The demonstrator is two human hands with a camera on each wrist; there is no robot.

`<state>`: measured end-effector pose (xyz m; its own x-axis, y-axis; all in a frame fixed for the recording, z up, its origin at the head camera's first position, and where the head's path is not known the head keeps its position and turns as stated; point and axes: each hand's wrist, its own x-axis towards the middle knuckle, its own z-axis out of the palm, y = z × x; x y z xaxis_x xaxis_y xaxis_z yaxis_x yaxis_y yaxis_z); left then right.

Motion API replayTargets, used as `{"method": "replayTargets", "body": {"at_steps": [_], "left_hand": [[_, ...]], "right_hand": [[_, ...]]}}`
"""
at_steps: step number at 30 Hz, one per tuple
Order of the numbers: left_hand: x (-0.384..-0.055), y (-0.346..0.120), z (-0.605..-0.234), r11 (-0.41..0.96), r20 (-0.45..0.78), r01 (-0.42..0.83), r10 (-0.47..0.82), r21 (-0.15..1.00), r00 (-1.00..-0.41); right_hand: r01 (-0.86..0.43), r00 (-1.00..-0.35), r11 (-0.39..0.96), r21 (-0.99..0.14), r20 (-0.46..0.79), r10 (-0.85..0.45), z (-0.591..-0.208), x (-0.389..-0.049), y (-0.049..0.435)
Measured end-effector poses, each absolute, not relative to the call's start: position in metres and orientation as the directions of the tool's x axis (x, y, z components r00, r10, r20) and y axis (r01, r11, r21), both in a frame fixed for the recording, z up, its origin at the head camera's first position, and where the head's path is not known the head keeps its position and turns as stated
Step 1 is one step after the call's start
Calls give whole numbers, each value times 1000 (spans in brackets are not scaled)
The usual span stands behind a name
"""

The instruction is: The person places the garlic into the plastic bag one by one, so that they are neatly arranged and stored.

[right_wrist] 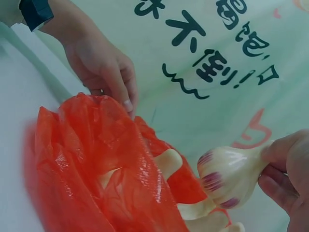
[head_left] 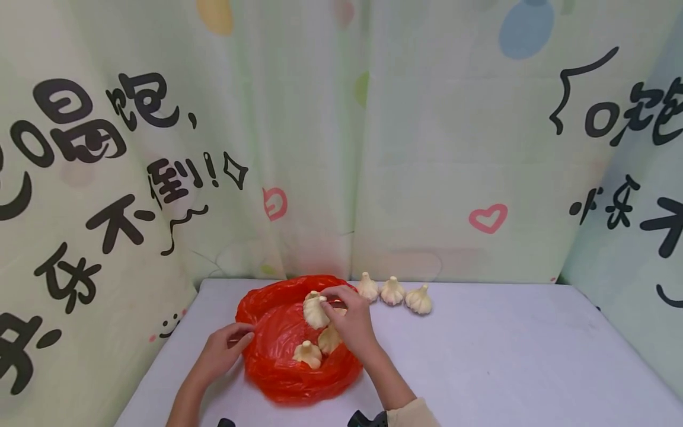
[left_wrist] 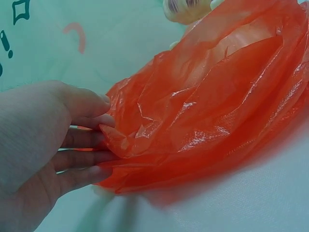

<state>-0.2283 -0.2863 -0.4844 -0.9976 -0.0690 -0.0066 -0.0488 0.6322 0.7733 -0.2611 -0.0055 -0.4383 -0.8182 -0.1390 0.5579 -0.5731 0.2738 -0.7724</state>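
A red plastic bag [head_left: 277, 379] lies wide open on the table, with garlic bulbs [head_left: 308, 354] inside. My left hand [head_left: 221, 351] holds the bag's left edge; in the left wrist view the thumb and fingers [left_wrist: 79, 176] meet the thin film there. Above the bag, my right hand [head_left: 352, 323] pinches a garlic bulb [head_left: 316, 309] by its stem. In the right wrist view this garlic bulb [right_wrist: 229, 176] has a whitish skin with purple streaks and hangs beside the bag's rim. Part of the bag's contents is hidden by the right hand and the red film.
Three more garlic bulbs [head_left: 393, 292] stand in a row along the table's back edge, right of the bag. The white table [head_left: 496, 356] extends to the right. A pale curtain [head_left: 416, 148] with dark lettering encloses the back and sides.
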Motion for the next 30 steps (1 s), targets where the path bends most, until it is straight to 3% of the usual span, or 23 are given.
{"method": "replayTargets", "body": {"at_steps": [7,16,30], "left_hand": [[-228,-286,-485,630,-11,-57,-77,775,-997],[-227,-287,-483,638,-7,-53,-75,768,-997],[-227,-289,-485,620,10,-31,-64,784,-998]], "right_hand": [[-517,-856,293,-804,488,-170,-443,-262,-12],[-540,-842,287,-791,506,-187,-454,-269,-19],[-481,-876,341,-808,425,-230,-464,-272,-28]]}}
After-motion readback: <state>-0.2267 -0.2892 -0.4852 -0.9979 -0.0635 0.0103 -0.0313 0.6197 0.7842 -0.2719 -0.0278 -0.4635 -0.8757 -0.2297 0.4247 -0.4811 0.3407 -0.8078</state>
